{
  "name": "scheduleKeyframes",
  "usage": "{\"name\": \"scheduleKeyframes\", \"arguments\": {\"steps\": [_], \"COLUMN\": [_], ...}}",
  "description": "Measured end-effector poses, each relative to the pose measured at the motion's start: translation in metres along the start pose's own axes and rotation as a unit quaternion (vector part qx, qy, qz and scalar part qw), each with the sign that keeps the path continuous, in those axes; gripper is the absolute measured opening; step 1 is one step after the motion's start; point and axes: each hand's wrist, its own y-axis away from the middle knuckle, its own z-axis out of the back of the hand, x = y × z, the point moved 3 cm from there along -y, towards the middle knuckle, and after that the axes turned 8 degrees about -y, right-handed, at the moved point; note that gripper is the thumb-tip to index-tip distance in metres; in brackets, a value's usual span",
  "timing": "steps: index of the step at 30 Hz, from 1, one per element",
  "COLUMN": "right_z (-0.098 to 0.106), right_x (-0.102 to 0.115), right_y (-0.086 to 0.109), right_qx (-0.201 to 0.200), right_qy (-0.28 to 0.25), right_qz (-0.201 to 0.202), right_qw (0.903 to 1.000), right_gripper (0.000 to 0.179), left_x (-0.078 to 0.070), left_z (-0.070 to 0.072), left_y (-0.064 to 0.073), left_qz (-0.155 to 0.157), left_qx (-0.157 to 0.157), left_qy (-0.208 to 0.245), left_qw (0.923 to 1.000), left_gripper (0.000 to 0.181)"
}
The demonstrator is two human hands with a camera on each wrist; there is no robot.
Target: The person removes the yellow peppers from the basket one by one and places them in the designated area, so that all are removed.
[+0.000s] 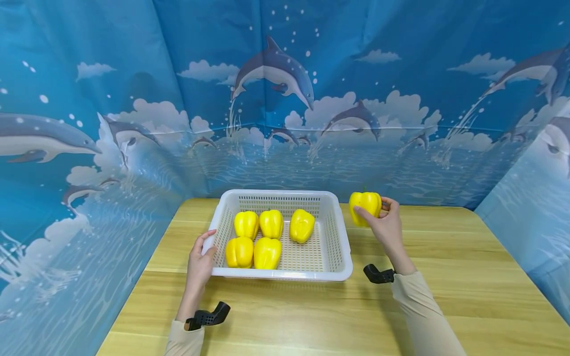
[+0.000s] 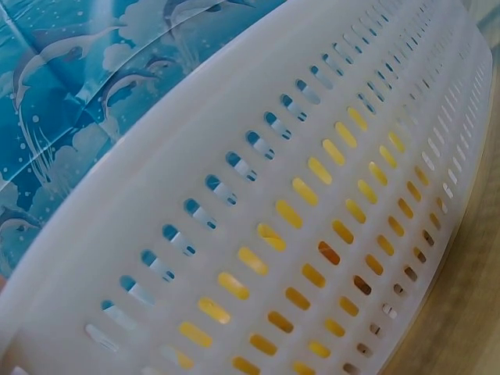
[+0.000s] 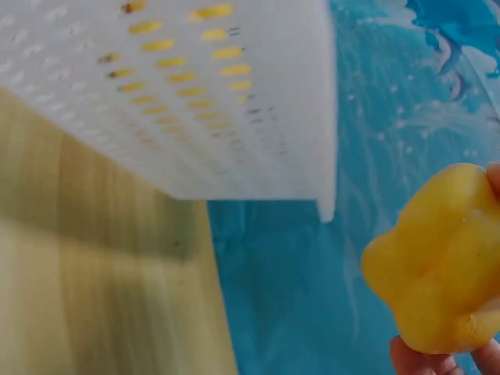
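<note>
A white perforated plastic basket stands on the table with several yellow bell peppers inside, such as the one at the right. My left hand grips the basket's left side, thumb inside and fingers over the rim. To the right of the basket, my right hand holds another yellow bell pepper above the table, between thumb and fingers, with its stem up. The right wrist view shows this held pepper with fingertips at its edge. In the left wrist view, yellow shows through the slots of the basket wall.
The wooden table stretches in front and to both sides of the basket. Behind it hangs a blue curtain printed with dolphins, close to the table's far edge. Black wrist mounts sit on both forearms.
</note>
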Motion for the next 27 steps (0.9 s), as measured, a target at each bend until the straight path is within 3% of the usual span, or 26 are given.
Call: {"name": "scheduleKeyframes", "arguments": {"steps": [19, 27], "right_z": [0.005, 0.006], "right_x": [-0.057, -0.071], "right_y": [-0.015, -0.018], "right_qx": [0.01, 0.046], "right_qy": [0.047, 0.043], "right_qz": [-0.069, -0.106], "right_qw": [0.9964, 0.9924], "right_gripper": [0.093, 0.099], "left_x": [-0.002, 0.0], "left_z": [0.0, 0.0], "left_y": [-0.001, -0.001], "left_qz": [0.008, 0.008], "left_qx": [-0.002, 0.0], "left_qy": [-0.002, -0.002], "left_qw": [1.0, 1.0], "left_gripper": [0.043, 0.043]}}
